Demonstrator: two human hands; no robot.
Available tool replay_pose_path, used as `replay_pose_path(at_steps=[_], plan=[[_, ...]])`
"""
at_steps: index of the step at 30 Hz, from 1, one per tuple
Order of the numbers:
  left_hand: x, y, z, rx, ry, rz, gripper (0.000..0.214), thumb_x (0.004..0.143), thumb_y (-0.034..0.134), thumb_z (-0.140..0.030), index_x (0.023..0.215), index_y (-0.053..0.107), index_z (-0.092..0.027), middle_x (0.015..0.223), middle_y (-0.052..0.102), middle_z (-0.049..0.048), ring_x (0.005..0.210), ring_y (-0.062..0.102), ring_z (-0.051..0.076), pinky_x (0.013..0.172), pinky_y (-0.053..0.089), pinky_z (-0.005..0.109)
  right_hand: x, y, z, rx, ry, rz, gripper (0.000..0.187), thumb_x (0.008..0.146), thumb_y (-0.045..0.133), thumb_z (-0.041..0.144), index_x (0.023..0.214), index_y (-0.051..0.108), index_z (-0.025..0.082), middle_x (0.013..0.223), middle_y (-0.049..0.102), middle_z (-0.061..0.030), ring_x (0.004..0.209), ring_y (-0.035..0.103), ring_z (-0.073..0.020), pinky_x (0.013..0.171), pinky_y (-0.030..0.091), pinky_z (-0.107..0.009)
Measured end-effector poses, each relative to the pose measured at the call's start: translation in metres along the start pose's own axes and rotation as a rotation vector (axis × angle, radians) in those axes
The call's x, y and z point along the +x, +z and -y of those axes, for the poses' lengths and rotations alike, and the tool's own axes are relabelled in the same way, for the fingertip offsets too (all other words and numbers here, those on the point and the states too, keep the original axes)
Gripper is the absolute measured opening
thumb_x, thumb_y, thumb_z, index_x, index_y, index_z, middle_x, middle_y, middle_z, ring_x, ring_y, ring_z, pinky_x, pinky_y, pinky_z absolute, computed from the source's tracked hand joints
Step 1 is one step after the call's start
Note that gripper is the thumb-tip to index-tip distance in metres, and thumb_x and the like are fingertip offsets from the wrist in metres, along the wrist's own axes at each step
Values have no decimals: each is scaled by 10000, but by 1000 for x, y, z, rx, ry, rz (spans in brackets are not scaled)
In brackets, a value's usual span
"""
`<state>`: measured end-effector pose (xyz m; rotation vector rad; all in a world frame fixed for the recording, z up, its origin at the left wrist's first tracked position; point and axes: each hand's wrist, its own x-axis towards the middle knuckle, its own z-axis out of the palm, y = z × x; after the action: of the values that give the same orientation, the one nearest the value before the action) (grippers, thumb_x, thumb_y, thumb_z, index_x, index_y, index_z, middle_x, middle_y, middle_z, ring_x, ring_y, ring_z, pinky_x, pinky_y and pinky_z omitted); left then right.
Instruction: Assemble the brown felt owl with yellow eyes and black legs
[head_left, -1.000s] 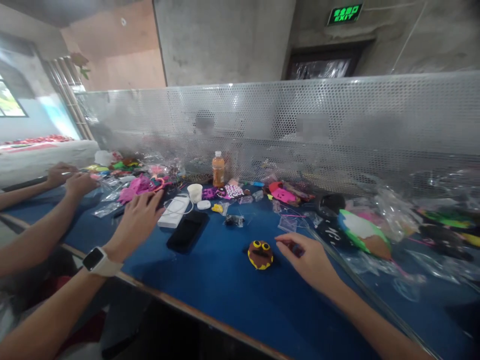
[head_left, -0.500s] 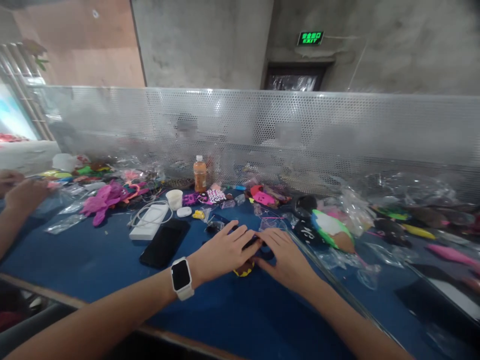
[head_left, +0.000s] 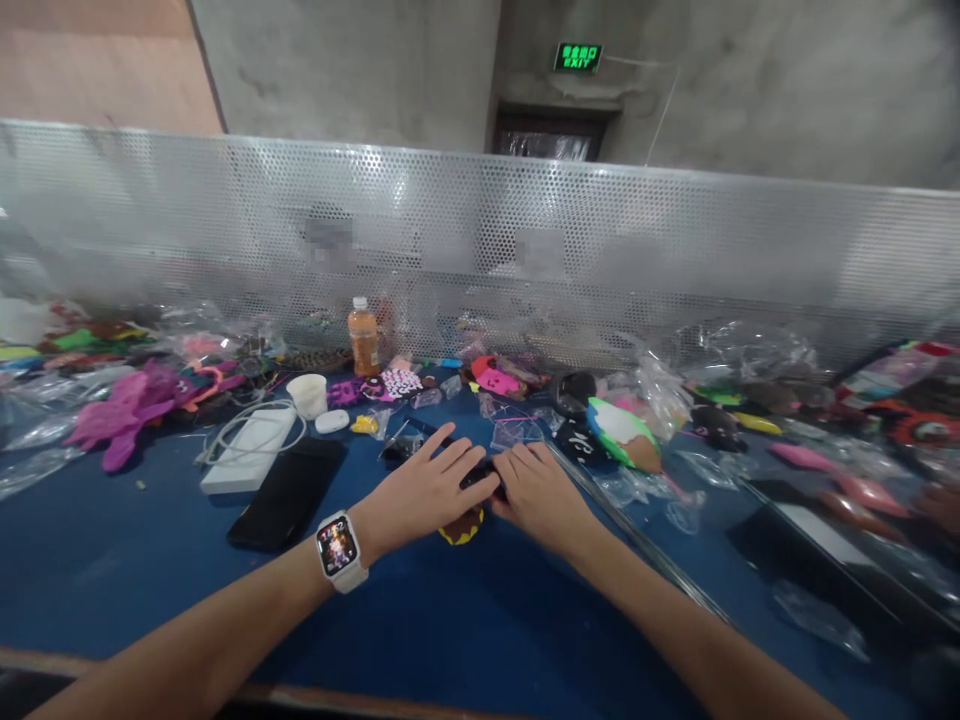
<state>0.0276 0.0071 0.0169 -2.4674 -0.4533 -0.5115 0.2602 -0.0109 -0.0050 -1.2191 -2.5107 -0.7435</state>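
Note:
Both my hands meet over the blue tabletop, around a small dark item (head_left: 478, 478) mostly covered by my fingers. A round brown piece with a yellow zigzag edge (head_left: 461, 530) shows beneath my left hand (head_left: 426, 490); whether it joins the dark item I cannot tell. My left fingers reach across the dark item, partly spread, the index fingertip close to my right hand. My right hand (head_left: 541, 497) is closed, fingers curled over the item's right side and the thumb tucked under. A smartwatch with a pale strap (head_left: 341, 552) is on my left wrist.
To the left lie a black phone (head_left: 286, 492), a white box with a cable (head_left: 251, 450) and a purple plush toy (head_left: 131, 408). Behind stand a paper cup (head_left: 307, 396) and a drink bottle (head_left: 364, 340). Plastic bags and colourful toys line the perforated metal divider (head_left: 420, 220).
My view has swung right, so things appear further left. The right fingers have curled in more closely over the dark item. My watch screen has lit up. The co-worker's hands at left are out of view.

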Motion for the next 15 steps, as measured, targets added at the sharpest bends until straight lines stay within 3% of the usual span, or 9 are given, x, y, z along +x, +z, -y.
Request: replay_pose_path(at_steps=[5, 9, 12, 15], plan=[[-2, 3, -2, -36, -11, 13, 283, 1078, 498, -208, 1348, 583, -204, 1365, 630, 115, 1292, 586, 282, 1211, 406, 567, 0, 1, -1, 102, 3, 2, 83, 961, 626, 246, 986, 651, 171, 926, 701, -101, 912, 597, -300, 883, 394, -457], [-2, 5, -2, -74, -34, 6, 308, 1082, 493, -201, 1380, 572, -201, 1406, 617, 114, 1349, 558, 288, 1241, 360, 610, 1, -2, -1, 281, 84, -26, 56, 946, 626, 242, 923, 641, 193, 916, 705, -103, 908, 608, -302, 903, 400, -468], [-3, 5, 0, -105, -59, -66, 380, 1085, 495, -209, 1462, 520, -170, 1523, 544, 134, 1484, 438, 314, 1281, 302, 617, -1, 1, -7, 463, 229, -98, 115, 930, 661, 312, 885, 638, 209, 898, 707, -97, 891, 617, -300, 913, 412, -471], [-7, 4, 2, -154, -112, -148, 399, 1076, 508, -205, 1471, 515, -153, 1582, 485, 153, 1564, 322, 320, 1304, 277, 594, -3, 13, -23, 690, 457, -223, 211, 952, 650, 416, 887, 648, 215, 843, 699, -67, 802, 614, -260, 827, 449, -417]])
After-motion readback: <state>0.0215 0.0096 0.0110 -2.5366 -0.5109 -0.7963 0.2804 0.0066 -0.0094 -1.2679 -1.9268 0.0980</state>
